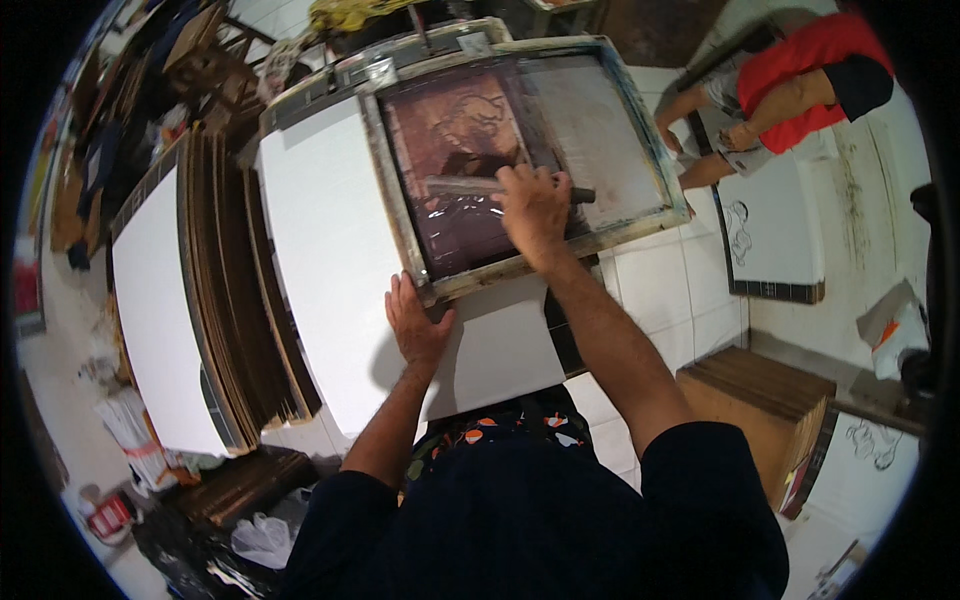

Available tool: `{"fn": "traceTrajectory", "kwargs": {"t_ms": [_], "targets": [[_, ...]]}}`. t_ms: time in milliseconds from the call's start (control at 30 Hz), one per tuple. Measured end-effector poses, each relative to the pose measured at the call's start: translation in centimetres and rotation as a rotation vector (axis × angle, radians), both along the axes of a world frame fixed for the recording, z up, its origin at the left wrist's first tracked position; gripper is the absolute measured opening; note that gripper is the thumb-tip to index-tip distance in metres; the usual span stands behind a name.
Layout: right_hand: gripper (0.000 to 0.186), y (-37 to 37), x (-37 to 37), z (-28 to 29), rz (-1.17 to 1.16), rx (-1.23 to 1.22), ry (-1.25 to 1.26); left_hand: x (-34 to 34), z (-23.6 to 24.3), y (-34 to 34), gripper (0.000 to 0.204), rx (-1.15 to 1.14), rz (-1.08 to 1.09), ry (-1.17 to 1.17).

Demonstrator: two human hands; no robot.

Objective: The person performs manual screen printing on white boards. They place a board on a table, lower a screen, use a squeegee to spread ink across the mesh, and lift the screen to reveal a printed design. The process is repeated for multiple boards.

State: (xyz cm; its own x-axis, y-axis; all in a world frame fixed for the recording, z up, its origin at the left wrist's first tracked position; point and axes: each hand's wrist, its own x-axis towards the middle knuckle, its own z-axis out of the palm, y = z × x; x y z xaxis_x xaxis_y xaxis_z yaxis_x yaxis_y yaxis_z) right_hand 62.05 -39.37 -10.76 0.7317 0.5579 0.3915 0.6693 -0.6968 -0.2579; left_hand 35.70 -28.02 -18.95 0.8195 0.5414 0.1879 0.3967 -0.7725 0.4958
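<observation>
A: What can't you see well?

B: The right hand (533, 205) covers the middle of the long grey squeegee bar (470, 187), so its fingers (520, 178) hide how they wrap it. The dark picture on the wooden-framed printing screen (455, 150) is too murky to make out.

A: Anything else?

B: The person's dark blue shirt (540, 520) hides the near edge of the big white board (330, 260). The other person in a red top (815, 55) is cut off at the round rim. The bits on the floor at the lower left are too small to tell.
</observation>
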Motion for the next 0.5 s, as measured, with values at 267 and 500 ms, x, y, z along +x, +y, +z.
{"fn": "traceTrajectory", "kwargs": {"t_ms": [267, 500], "targets": [[0.023, -1.7, -1.0, 1.6, 0.296, -0.155, 0.18, 0.0, 0.7, 0.1, 0.111, -0.06, 0.009, 0.011], [0.024, 3.4, 5.7, -0.7, 0.397, -0.097, -0.016, 0.3, 1.3, 0.0, 0.118, -0.057, 0.025, 0.101]]}}
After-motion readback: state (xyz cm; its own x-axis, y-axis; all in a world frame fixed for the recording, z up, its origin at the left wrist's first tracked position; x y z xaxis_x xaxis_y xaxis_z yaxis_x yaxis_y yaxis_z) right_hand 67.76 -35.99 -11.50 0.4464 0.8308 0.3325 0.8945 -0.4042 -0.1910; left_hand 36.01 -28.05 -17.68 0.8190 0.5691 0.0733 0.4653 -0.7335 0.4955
